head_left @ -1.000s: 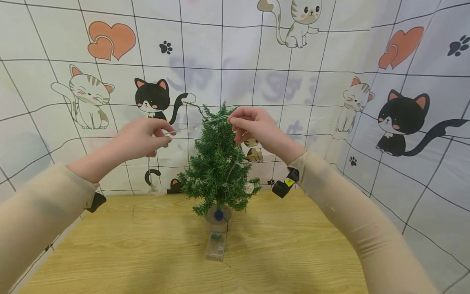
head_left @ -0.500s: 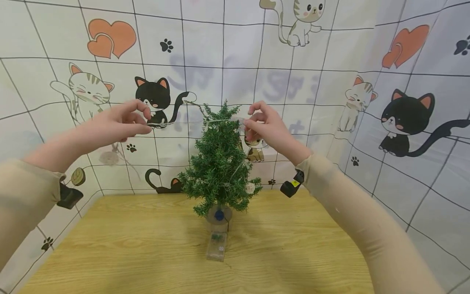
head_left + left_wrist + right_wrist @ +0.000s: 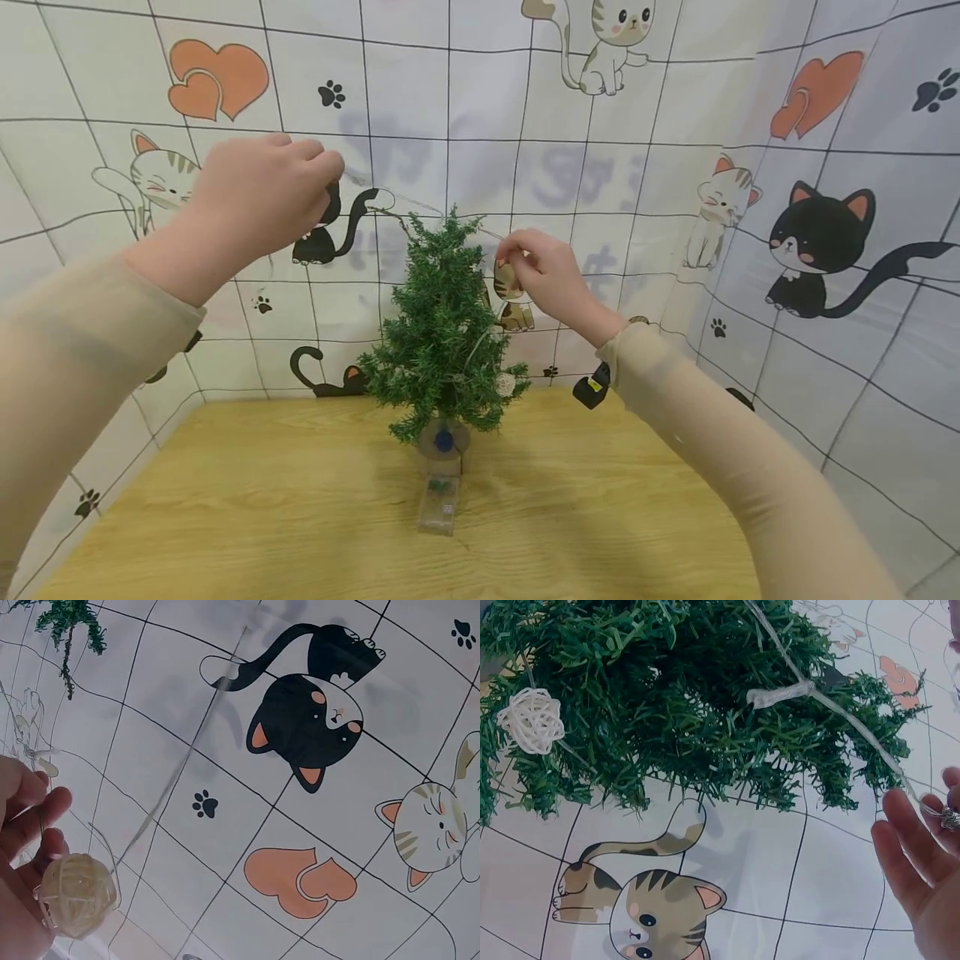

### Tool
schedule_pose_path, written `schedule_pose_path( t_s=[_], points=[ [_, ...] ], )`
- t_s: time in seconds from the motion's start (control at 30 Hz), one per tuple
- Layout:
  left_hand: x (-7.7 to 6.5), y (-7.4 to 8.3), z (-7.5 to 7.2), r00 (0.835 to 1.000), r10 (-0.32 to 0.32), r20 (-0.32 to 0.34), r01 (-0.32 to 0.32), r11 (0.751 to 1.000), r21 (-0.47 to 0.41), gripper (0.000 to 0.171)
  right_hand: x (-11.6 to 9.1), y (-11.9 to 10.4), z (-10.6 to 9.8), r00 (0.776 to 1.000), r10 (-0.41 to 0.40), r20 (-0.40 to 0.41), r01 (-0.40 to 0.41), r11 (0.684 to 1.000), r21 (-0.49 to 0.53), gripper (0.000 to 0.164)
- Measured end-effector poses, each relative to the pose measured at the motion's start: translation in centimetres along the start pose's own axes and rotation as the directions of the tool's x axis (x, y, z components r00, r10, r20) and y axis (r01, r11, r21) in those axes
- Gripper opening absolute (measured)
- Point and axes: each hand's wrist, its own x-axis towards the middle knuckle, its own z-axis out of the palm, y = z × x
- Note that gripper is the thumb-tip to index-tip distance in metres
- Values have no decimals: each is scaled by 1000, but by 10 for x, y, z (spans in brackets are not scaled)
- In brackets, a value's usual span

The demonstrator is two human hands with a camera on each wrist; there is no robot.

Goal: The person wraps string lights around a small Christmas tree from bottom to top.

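Note:
A small green artificial Christmas tree (image 3: pixel 442 317) stands on the table. A thin pale light string (image 3: pixel 416 202) with woven balls runs behind or over its tip, between my hands. My left hand (image 3: pixel 270 187), raised at the upper left, grips one stretch with curled fingers. In the left wrist view a cream woven ball (image 3: pixel 79 896) hangs against the left hand. My right hand (image 3: pixel 551 279), right of the treetop, pinches the string between thumb and fingers. A white woven ball (image 3: pixel 531 720) sits among the lower branches, and more string (image 3: pixel 847 716) crosses the needles in the right wrist view.
A clear flat box (image 3: pixel 438 504) lies in front of the tree's round clear base (image 3: pixel 444 440), which has a blue spot. Behind the wooden table (image 3: pixel 262 500) hangs a white cat-print cloth (image 3: pixel 405 75), which also encloses the sides.
The left hand moved left, then rose, its back now toward the head camera. The right hand shifted slightly right. The string went from across the tree's front up to tip height.

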Motion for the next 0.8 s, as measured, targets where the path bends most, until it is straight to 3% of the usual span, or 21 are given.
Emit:
schedule_pose_path(
  t_s=[0.1,0.2,0.5,0.63,0.73,0.8],
  points=[
    [14,4,3,994,-53,93,51,998,31,8,2,3,-3,998,57,-16,-58,997,-57,16],
    [28,5,7,976,-89,197,84,996,34,16,4,6,-4,989,146,-4,-146,985,-95,21],
    [53,2,26,937,-110,333,132,990,-44,47,7,14,-2,952,305,7,-301,944,-134,43],
    [61,-5,35,890,-128,438,206,969,-135,53,9,20,2,925,376,48,-361,914,-186,59],
    [65,-9,42,848,-128,515,269,940,-208,57,9,25,4,903,422,82,-397,892,-215,70],
    [67,-11,48,829,-121,545,298,922,-249,58,7,27,6,892,441,102,-411,884,-223,75]
  ],
)
